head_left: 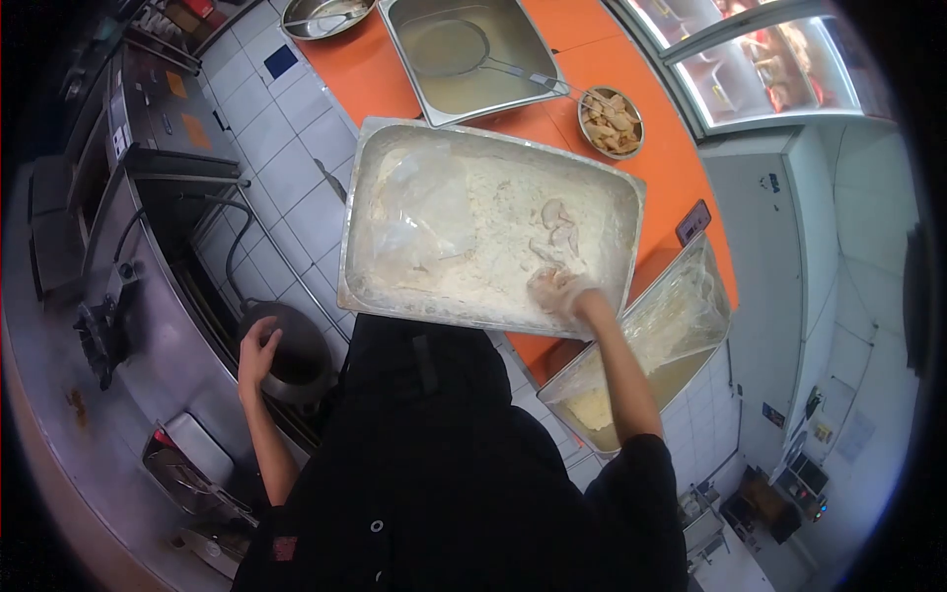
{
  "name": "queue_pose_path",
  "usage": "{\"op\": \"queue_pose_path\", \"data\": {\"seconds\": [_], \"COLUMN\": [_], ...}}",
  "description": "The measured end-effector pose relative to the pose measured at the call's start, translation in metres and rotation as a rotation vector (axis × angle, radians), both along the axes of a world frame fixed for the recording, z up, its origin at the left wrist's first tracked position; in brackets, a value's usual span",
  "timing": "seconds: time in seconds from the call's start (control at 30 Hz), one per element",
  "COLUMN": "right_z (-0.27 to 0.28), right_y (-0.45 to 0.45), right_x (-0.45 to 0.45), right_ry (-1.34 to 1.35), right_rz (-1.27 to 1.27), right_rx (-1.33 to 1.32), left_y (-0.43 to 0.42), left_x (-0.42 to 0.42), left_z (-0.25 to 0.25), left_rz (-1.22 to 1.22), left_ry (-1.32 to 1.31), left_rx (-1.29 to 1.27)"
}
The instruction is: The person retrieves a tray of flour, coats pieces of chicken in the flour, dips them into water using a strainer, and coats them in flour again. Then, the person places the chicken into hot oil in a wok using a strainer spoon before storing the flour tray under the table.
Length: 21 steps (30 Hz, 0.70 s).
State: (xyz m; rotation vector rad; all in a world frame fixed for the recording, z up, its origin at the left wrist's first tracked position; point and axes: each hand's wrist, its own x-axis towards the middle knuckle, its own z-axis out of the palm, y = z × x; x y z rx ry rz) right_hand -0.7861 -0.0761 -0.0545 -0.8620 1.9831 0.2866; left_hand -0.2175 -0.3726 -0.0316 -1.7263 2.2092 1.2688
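Note:
My right hand [559, 290], apparently in a clear plastic glove, reaches down into white flour [505, 212] in a large metal tray [493, 138]. Its fingers are blurred and partly buried, so their grip cannot be made out. Just beyond the fingertips lie pale, flour-dusted pieces that look like raw meat [560, 225]. A clear plastic bag [419, 207] rests on the flour at the tray's left. Out to the left, my left hand [258, 352] is bare and holds nothing, its loosely curved fingers apart, above or beside a dark round pot [288, 355].
Behind the tray, a metal pan of cloudy liquid [528, 79] holds a round strainer [449, 49]. A bowl of light-brown pieces [612, 123] and a phone [693, 223] sit on the orange table [676, 168]. At right is a plastic-lined container [681, 311]. A steel counter [128, 335] runs along the left.

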Motion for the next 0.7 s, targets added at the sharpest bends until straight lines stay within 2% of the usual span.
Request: {"op": "queue_pose_path", "data": {"seconds": [0.03,0.07,0.13,0.27,0.33,0.37,0.43,0.47,0.53,0.6,0.63,0.7], "right_z": [-0.012,-0.020,-0.023,0.008,0.013,0.000,-0.043,-0.048,-0.056,-0.013,-0.017,-0.025], "right_y": [0.000,-0.007,-0.036,-0.080,-0.092,-0.087,-0.058,-0.050,-0.041,-0.061,-0.057,-0.053], "right_x": [0.020,0.035,0.059,0.100,0.102,0.099,0.083,0.068,0.035,-0.012,-0.022,-0.041], "right_ry": [0.042,0.157,0.188,0.213,0.067,0.068,-0.058,-0.055,0.022,0.137,0.130,0.259], "right_rz": [-0.153,-0.193,-0.174,-0.033,-0.329,-0.326,-0.218,-0.208,-0.243,-0.008,-0.012,-0.318], "right_rx": [0.010,-0.003,-0.179,-0.262,-0.097,-0.102,-0.468,-0.470,-0.808,-0.670,-0.666,-0.601], "left_y": [0.002,0.004,0.004,0.005,0.000,-0.002,0.000,0.001,0.004,0.009,0.011,0.012], "left_x": [0.003,0.001,0.002,-0.013,-0.015,-0.015,-0.014,-0.013,-0.003,0.007,0.011,0.021], "left_z": [-0.007,-0.013,-0.017,-0.011,-0.009,-0.008,-0.005,-0.005,-0.005,-0.006,-0.007,-0.017], "left_rz": [0.040,0.043,-0.041,-0.032,-0.082,-0.080,-0.005,0.004,0.000,0.026,0.031,0.034], "left_ry": [0.027,0.030,0.010,0.013,0.005,0.007,0.052,0.058,0.001,0.005,0.017,0.018], "left_rx": [0.012,0.011,0.010,0.039,0.029,0.024,0.023,0.020,0.013,0.003,-0.003,0.019]}}
